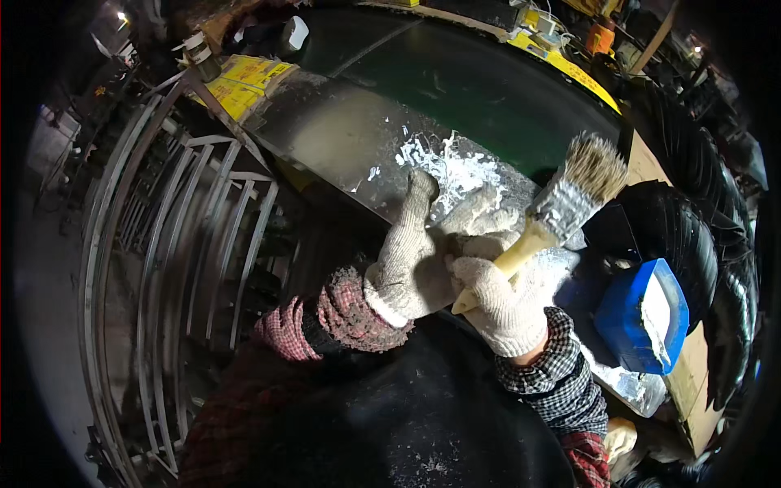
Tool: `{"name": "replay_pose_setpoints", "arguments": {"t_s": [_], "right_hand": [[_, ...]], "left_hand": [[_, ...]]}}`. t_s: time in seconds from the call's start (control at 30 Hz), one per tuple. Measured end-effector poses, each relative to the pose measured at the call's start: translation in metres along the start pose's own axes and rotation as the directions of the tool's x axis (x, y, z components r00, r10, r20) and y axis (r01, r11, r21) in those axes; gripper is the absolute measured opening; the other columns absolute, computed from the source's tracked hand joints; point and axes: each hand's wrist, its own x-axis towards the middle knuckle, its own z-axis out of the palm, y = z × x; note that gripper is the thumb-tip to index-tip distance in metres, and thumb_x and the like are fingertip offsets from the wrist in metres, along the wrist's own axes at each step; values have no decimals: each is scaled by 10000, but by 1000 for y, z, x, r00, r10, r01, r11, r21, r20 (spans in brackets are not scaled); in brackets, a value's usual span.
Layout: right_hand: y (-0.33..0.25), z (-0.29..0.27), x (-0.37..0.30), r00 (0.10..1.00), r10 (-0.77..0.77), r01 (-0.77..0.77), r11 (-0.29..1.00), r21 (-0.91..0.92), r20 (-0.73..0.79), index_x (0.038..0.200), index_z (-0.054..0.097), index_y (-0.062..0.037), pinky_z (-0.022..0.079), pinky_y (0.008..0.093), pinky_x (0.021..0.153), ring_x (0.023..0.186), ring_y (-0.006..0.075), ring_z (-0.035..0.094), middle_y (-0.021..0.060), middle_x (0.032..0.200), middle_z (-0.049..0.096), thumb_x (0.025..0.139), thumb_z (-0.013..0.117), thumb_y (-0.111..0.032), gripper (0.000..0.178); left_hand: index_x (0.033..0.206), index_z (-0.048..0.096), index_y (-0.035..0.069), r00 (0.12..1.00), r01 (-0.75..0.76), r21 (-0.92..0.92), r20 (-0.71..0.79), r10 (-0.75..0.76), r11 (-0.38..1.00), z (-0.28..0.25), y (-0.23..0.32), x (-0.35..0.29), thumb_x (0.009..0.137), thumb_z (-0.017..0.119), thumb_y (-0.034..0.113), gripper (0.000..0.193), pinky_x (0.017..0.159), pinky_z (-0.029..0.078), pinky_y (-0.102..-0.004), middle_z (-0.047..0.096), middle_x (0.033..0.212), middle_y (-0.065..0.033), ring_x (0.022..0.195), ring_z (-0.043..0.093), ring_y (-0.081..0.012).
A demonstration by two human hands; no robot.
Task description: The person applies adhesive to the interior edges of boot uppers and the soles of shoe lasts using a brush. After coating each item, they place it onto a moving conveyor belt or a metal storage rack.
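- At far left, metal frames (145,333), standing beside the bench (333,134), perhaps in order to be out of the way of the arms.
- Near the far left corner, yellow packages (244,77), lying flat; close to them a small jar (198,50), with contents not possible to tell.
- Farther along, a white vessel (295,34), seemingly on its side, with the inside hidden.
- Left hand (407,264) in pale knitted glove, raised at the near edge of the bench, thumb spread away from fingers, gripping nothing visible; very close to the right hand, but cannot tell if touching.
- Beyond the hands, white paste (455,167), smeared in uneven patches on the bench.
- Right hand (508,305), also gloved, closed firmly around the wooden handle of the brush (557,211); bristles directed up and away to the right, probably for having the coated part far from glove and sleeve.
- Right of this hand, a blue container (616,321) with wide mouth and white material (656,317) inside, depth unclear; likely set there for a short reach with the brush.
- At far right, black glossy pieces (728,325), heaped behind the container.
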Motion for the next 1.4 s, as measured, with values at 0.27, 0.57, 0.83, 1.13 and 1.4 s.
{"name": "replay_pose_setpoints", "arguments": {"t_s": [0.27, 0.57, 0.83, 1.13, 1.4], "right_hand": [[50, -31, -19, 837, 244, -307, 950, -51, -490, 954, 531, -23, 488, 242, 644, 713, 143, 587, 63, 804, 589, 796, 648, 32, 205], [36, -37, -32, 554, 798, -526, 557, 643, -238, 976, 497, -48, 370, 177, 598, 665, 44, 434, -24, 766, 490, 900, 564, -72, 104], [13, -38, -24, 624, 737, -487, 626, 609, -259, 1010, 504, -32, 476, 227, 761, 855, 109, 575, 57, 954, 607, 828, 645, 3, 233], [-3, -32, -18, 919, 314, -296, 949, 110, -239, 903, 545, -16, 513, 293, 682, 800, 191, 613, 112, 919, 612, 708, 753, 62, 295], [-1, -28, -54, 774, 572, -507, 817, 275, -272, 907, 526, -36, 509, 313, 653, 750, 186, 593, 93, 829, 579, 704, 731, 90, 315]], "left_hand": [[1442, 283, 53, 990, -135, -61, 31, 138, 989, 18, -2, 8, 818, 340, 758, 944, 1135, 118, -516, 301, 1453, -215, 1351, 257, -360], [1332, 417, -22, 946, -322, 495, 213, 246, 807, -18, 11, 10, 970, 384, 485, 624, 1043, 360, -511, 470, 1331, -232, 1216, 479, -366], [1354, 375, -50, 888, -408, 890, 334, 317, 204, 10, 4, 10, 918, 472, -45, 447, 899, 468, -277, 624, 1075, -138, 1024, 591, -166], [1311, 466, -18, 873, -369, 929, 335, 355, 29, 17, -8, -6, 893, 474, -72, 421, 810, 504, -259, 618, 1057, -103, 931, 602, -139], [1266, 472, -55, 916, -234, 966, 256, 308, -106, 26, -9, -6, 895, 453, -59, 371, 838, 499, -272, 637, 1048, -133, 926, 623, -155]]}}
